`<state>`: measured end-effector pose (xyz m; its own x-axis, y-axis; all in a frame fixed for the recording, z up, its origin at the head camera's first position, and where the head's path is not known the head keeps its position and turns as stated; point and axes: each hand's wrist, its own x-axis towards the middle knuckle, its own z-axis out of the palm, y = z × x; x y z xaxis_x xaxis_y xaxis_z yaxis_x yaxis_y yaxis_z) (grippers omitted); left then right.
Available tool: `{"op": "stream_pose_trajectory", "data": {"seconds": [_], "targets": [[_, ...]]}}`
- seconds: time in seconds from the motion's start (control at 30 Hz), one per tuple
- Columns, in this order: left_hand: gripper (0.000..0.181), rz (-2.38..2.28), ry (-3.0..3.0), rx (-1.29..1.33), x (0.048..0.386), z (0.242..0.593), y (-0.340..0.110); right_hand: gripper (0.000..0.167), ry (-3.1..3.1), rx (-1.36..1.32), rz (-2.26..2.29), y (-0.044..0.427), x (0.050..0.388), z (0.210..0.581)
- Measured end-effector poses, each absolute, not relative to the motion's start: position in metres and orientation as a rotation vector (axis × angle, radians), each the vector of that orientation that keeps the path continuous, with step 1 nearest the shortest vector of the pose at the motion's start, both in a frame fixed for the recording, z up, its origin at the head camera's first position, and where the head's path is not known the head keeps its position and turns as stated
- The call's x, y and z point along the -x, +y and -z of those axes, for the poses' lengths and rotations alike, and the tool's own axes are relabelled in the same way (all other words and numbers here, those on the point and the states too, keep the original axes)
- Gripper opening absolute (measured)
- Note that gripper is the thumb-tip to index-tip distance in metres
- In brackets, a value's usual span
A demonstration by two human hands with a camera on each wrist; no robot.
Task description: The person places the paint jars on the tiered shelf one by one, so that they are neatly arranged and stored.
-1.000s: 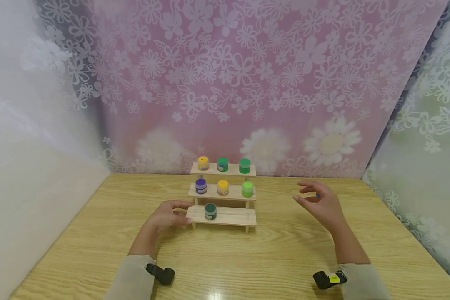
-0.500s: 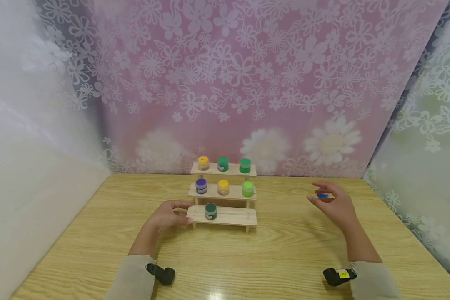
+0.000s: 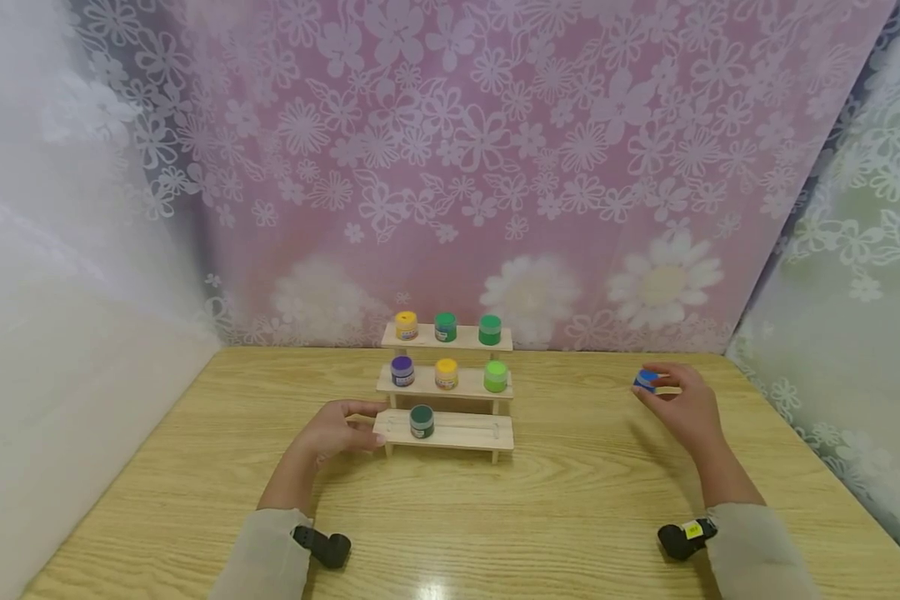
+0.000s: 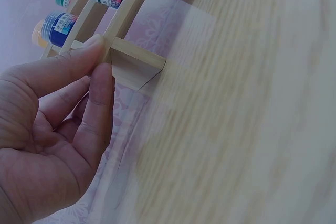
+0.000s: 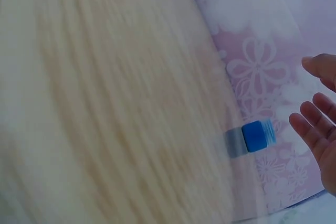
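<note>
A three-tier wooden display stand (image 3: 465,432) stands on the table. Its top and middle tiers bear small paint jars in yellow, green, purple and light green. On the lowest tier is one dark green jar (image 3: 422,422). My left hand (image 3: 337,432) pinches the left end of that tier between thumb and finger, as the left wrist view shows at the wooden edge (image 4: 128,17). Far to the right, a blue paint jar (image 3: 646,381) stands on the table. My right hand (image 3: 686,410) reaches around it, thumb and fingers spread; in the right wrist view the fingers are apart from the blue jar (image 5: 255,136).
The wood-grain table (image 3: 555,517) runs back to a pink flowered curtain (image 3: 450,167). Pale curtains (image 3: 862,333) flank it on both sides. Each wrist carries a small black camera (image 3: 328,550).
My right hand has moved to the right, away from the stand, to the blue jar, which was mostly hidden behind the fingers before. My left hand keeps its place on the stand.
</note>
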<state>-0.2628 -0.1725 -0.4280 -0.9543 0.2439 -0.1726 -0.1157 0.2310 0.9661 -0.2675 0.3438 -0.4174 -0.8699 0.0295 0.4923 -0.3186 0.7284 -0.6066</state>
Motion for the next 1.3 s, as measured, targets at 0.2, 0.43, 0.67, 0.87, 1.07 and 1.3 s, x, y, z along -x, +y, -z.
{"op": "stream_pose_trajectory", "data": {"seconds": [0.2,0.43,0.67,0.87,1.07,1.3], "targets": [[0.057,-1.781,2.213,-0.151,0.264,0.430,-0.173,0.043,-2.485,-0.188,-0.935,0.354,0.274,0.419],[0.056,-1.772,2.218,-0.151,0.267,0.434,-0.174,0.045,-2.533,-0.128,-0.959,0.366,0.282,0.427],[0.056,-1.779,2.207,-0.136,0.268,0.435,-0.174,0.048,-2.604,-0.083,-0.994,0.369,0.294,0.433],[0.056,-1.778,2.206,-0.131,0.269,0.436,-0.175,0.055,-2.737,-0.038,-1.048,0.370,0.306,0.433],[0.056,-1.770,2.217,-0.148,0.269,0.436,-0.175,0.064,-2.827,-0.040,-1.047,0.371,0.312,0.434],[0.054,-1.772,2.224,-0.142,0.268,0.435,-0.174,0.059,-2.824,-0.090,-0.967,0.371,0.316,0.439]]}}
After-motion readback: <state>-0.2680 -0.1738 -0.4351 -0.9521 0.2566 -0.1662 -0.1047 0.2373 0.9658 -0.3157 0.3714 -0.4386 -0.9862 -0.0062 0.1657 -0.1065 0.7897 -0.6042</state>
